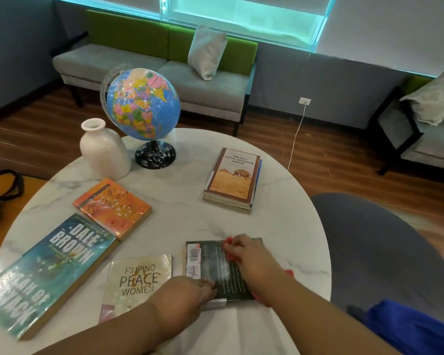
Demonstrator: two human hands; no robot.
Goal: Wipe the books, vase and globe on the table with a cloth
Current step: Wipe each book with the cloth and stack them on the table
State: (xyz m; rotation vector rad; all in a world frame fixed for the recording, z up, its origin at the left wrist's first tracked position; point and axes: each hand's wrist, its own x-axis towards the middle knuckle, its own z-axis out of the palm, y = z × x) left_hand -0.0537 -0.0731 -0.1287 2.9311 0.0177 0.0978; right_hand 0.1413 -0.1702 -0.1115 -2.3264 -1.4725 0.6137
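A dark book (215, 267) lies back cover up near the front of the round marble table (180, 190). My left hand (185, 298) holds its near left corner with curled fingers. My right hand (249, 257) presses a red cloth (289, 272) onto the cover; the cloth shows only at my fingertips and beside my wrist. To the left lie a "Filipino Peace Women" book (139, 278), a blue Dale Brown book (49, 272) and an orange book (112, 207). A stack of books (232, 180) sits at the right. A white vase (103, 149) and a globe (141, 106) stand at the back.
A grey chair (385, 252) stands at the table's right. Behind are a grey and green bench sofa (164, 65) with a cushion, another seat (420, 134) at the far right, and a white cable (296, 134) hanging from a wall socket. A dark bag (0, 185) lies on the floor at left.
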